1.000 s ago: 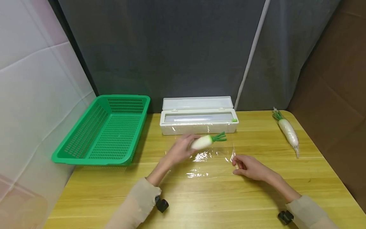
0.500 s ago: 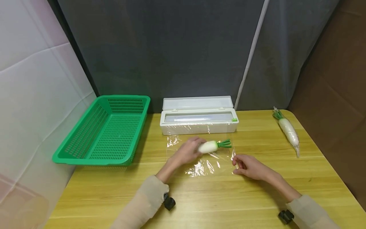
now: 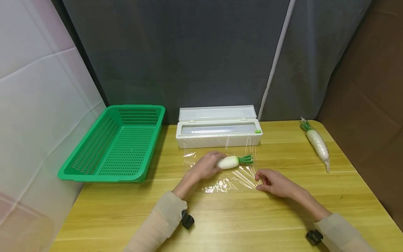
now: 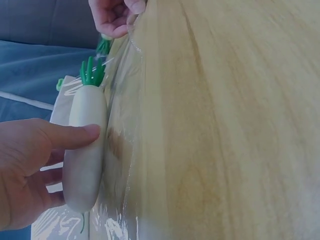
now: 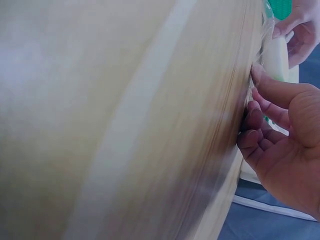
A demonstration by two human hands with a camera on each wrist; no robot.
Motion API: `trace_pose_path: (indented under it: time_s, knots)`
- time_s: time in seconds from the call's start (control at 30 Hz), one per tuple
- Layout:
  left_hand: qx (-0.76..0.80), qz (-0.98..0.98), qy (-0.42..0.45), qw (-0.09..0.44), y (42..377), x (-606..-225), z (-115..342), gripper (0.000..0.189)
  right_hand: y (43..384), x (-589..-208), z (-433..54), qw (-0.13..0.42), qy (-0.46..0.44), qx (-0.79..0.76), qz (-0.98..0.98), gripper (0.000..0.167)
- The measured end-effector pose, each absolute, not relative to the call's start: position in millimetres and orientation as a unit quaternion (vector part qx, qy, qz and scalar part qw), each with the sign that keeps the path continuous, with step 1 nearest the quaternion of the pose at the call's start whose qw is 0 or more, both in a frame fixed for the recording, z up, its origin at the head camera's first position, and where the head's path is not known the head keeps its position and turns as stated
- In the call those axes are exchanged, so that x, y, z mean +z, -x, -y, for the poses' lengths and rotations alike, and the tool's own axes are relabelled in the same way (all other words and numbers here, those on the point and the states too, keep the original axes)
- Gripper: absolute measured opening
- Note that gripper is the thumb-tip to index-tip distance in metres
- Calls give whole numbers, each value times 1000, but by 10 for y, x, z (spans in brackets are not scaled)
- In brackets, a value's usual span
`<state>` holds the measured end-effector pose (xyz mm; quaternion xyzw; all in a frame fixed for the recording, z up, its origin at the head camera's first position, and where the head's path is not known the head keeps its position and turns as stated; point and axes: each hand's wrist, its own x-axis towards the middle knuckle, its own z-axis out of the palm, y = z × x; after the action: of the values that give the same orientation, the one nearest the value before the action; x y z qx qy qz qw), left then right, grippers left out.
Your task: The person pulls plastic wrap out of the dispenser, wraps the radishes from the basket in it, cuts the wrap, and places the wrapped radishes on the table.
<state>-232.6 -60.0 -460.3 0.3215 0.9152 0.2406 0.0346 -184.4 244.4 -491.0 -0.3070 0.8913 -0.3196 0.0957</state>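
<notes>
Dark cloth [image 3: 189, 56] hangs behind a wood-grain surface [image 3: 242, 220] where, as I look on, a person works with both hands. The left hand [image 3: 206, 165] has its fingers curled around the leafless end of a white radish [image 3: 228, 162], held at the middle of the surface over a sheet of film [image 3: 220, 187], leaves pointing toward the right edge. Whether its full weight rests there, I cannot tell. Fingers and thumb of the right hand [image 3: 274, 182] pinch the film's front right corner, where creases converge. The sheet runs back over the front of an open box [image 3: 217, 113] at the back edge and seems uncut. Near the back right corner lies a wrapped radish [image 3: 317, 144]; at the back left corner sits a green basket [image 3: 110, 177]. Placing the radish on the film appears to be the step in hand. By my reading, the next move calls for settling the radish, then lifting the film's front edge over it while the pinched corner stays taut.
</notes>
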Motion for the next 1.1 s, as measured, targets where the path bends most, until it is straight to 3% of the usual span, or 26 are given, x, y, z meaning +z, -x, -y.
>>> trace_pose_path:
  time_s: [0.7, 1.1]
  knots:
    - [285, -908, -298, 74, 2340, -4566, 764, 57, 1834, -4869, -2437, 101, 301, -324, -891, 21]
    - [295, -903, -306, 68, 2301, -4566, 862, 61, 1834, -4875, -2453, 95, 313, -322, -888, 21]
